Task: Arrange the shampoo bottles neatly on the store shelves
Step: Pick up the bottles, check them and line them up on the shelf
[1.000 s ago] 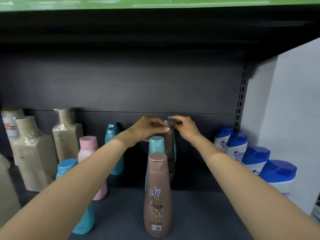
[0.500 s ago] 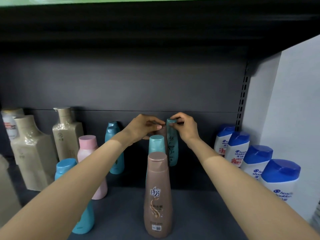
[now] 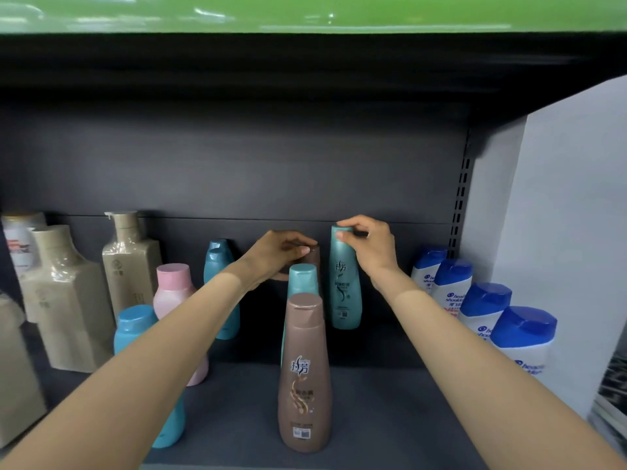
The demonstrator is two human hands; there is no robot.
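Note:
My right hand (image 3: 368,247) grips the cap of a teal shampoo bottle (image 3: 344,286) deep on the dark shelf (image 3: 373,401); the bottle appears raised a little off the shelf floor. My left hand (image 3: 276,254) holds the top of a brown bottle (image 3: 312,255) at the back, mostly hidden behind another teal-capped bottle (image 3: 302,278). A brown shampoo bottle (image 3: 304,374) stands upright at the front of that row.
Left of the row stand a pink bottle (image 3: 173,283), teal bottles (image 3: 217,262), a blue bottle (image 3: 135,325) and several beige bottles (image 3: 68,300). White bottles with blue caps (image 3: 487,301) line the right side by a white panel (image 3: 559,232).
My right hand has pulled the teal bottle out from behind the row to the right and lifted it higher. My left hand stays on the rear brown bottle's cap.

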